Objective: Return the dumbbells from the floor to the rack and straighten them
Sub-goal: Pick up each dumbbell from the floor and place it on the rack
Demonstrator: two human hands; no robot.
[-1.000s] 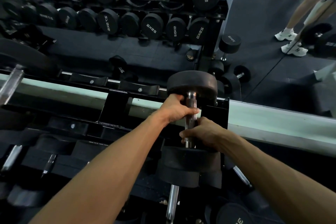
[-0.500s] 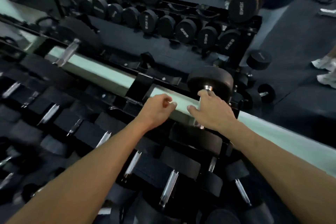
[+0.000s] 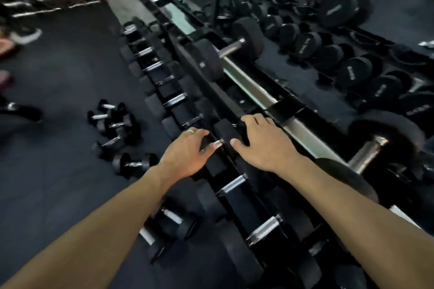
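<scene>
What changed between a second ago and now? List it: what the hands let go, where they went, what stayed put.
Both hands released the big dumbbell they had gripped by its handle; it now rests on the rack's top tier. The left hand and right hand moved leftward along the rack, fingers relaxed, holding nothing. The view swung left, revealing small dumbbells on the floor. The racked rows look unchanged.
</scene>
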